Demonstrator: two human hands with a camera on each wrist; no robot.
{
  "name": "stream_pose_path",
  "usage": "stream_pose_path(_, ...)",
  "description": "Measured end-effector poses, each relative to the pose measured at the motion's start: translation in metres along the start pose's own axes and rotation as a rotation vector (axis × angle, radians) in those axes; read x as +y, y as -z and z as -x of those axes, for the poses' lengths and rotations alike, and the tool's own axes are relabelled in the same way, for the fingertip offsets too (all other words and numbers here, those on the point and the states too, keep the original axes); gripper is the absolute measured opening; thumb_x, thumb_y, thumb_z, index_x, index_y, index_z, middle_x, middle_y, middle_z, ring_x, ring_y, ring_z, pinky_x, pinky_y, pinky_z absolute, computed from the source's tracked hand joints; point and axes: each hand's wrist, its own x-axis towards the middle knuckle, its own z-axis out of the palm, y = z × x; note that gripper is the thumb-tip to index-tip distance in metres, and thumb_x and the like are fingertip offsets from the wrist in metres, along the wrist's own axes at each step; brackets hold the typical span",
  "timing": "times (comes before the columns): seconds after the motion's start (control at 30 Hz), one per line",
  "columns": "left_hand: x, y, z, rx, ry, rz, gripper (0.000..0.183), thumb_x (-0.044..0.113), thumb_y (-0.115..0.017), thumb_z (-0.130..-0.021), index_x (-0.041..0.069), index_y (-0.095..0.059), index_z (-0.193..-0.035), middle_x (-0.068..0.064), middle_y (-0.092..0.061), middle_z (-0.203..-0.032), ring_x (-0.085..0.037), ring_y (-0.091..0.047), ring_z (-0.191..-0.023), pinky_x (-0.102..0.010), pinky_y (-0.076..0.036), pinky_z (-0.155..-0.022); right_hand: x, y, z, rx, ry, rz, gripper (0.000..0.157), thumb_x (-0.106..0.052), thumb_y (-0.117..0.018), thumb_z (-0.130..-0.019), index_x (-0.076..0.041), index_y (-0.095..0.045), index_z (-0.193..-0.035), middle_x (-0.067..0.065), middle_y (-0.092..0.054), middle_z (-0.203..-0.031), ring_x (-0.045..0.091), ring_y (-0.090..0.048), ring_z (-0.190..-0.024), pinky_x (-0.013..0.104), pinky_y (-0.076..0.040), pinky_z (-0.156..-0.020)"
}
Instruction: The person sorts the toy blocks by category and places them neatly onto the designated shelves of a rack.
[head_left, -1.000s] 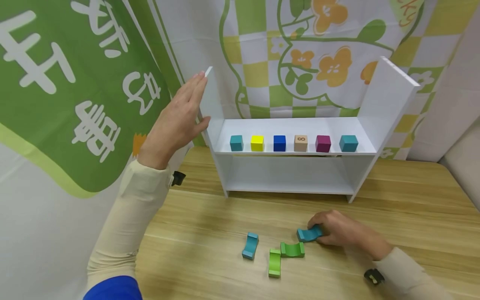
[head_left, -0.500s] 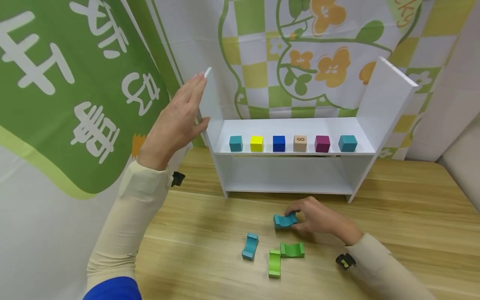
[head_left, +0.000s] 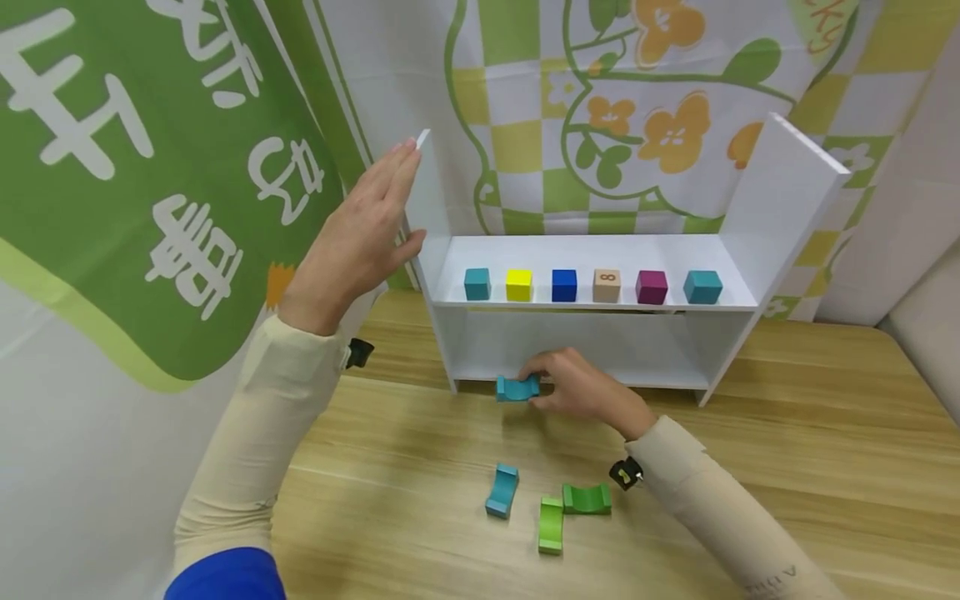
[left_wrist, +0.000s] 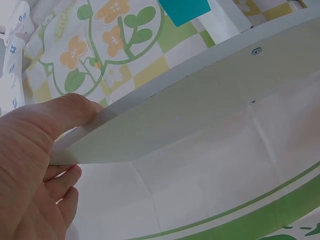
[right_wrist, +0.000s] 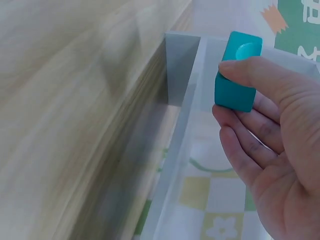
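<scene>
In the head view my right hand (head_left: 588, 392) pinches a teal block with a scooped-out top (head_left: 517, 389), in front of the shelf's lower board. Thumb and fingers hold one end of this block (right_wrist: 237, 75) in the right wrist view. My left hand (head_left: 356, 237) grips the upright left side panel of the white shelf (head_left: 592, 250). In the left wrist view the thumb lies on one face of the panel (left_wrist: 165, 105) and the fingers on the other. Another blue scooped block (head_left: 502, 490) and two green scooped blocks (head_left: 551, 525) lie on the table.
Several cubes stand in a row on the upper board, among them a yellow cube (head_left: 519, 286) and a wooden cube marked 8 (head_left: 606, 286). Right of them rises the other side panel (head_left: 787, 200). A patterned curtain (head_left: 517, 100) hangs behind the shelf on the wooden table (head_left: 825, 433).
My right hand has carried the teal scooped block leftward and away from me, from the table's right side to the shelf's front edge. My left hand stays on the panel.
</scene>
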Motion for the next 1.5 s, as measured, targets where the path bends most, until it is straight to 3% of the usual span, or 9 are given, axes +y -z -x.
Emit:
stream_pose_path(0.17,0.001,0.001,0.0,-0.005,0.005,-0.004,0.088,0.014,-0.069,-0.088,0.005,-0.013,-0.155,-0.005,-0.01,-0.164,-0.023,-0.013,-0.153,-0.035,-0.014,-0.127,-0.006,-0.006,-0.024,0.025,0.005,-0.037,0.031,-0.016,-0.077,-0.079,-0.01,-0.073,-0.109,0.001,-0.073,-0.107,0.012,-0.066,-0.09,0.03,-0.06,-0.085)
stream_pose_path(0.4,0.001,0.001,0.0,-0.008,0.007,-0.004,0.088,0.014,-0.068,-0.088,0.006,-0.012,-0.155,-0.005,-0.01,-0.164,-0.022,-0.012,-0.153,-0.035,-0.014,-0.127,-0.003,-0.016,-0.048,0.056,0.029,-0.021,0.031,-0.012,-0.075,-0.077,-0.01,-0.073,-0.108,0.0,-0.073,-0.101,0.016,-0.063,-0.083,0.023,-0.055,-0.075)
stream_pose_path(0.73,0.0,0.0,0.0,-0.013,0.014,-0.001,0.088,0.015,-0.068,-0.088,0.006,-0.013,-0.155,-0.005,-0.01,-0.164,-0.022,-0.012,-0.153,-0.034,-0.013,-0.127,-0.002,-0.022,-0.073,0.035,-0.001,-0.029,0.033,-0.012,-0.077,-0.077,-0.007,-0.072,-0.109,0.003,-0.073,-0.104,0.017,-0.062,-0.086,0.027,-0.056,-0.081)
stream_pose_path(1.07,0.0,0.0,0.0,-0.008,0.013,-0.018,0.087,0.016,-0.068,-0.089,0.006,-0.013,-0.155,-0.005,-0.01,-0.164,-0.022,-0.012,-0.153,-0.034,-0.015,-0.127,-0.005,-0.025,-0.084,-0.016,-0.07,-0.016,0.031,-0.015,-0.078,-0.079,-0.008,-0.072,-0.108,0.002,-0.071,-0.104,0.013,-0.057,-0.087,0.027,-0.054,-0.085)
stream_pose_path(1.33,0.001,0.0,0.0,-0.017,0.024,-0.019,0.089,0.017,-0.069,-0.088,0.007,-0.012,-0.156,-0.004,-0.009,-0.165,-0.021,-0.012,-0.153,-0.034,-0.015,-0.127,-0.007,-0.025,-0.086,-0.048,-0.077,0.03,0.029,-0.014,-0.076,-0.08,-0.011,-0.071,-0.108,-0.001,-0.069,-0.1,0.014,-0.055,-0.086,0.026,-0.052,-0.083)
stream_pose_path(1.5,0.001,0.001,-0.001,-0.025,0.028,-0.016,0.089,0.017,-0.069,-0.088,0.007,-0.012,-0.156,-0.004,-0.009,-0.165,-0.021,-0.011,-0.153,-0.035,-0.014,-0.127,-0.009,-0.019,-0.084,-0.052,-0.074,0.061,0.041,-0.018,-0.076,-0.08,-0.007,-0.067,-0.118,0.004,-0.069,-0.113,0.016,-0.06,-0.097,0.03,-0.054,-0.092)
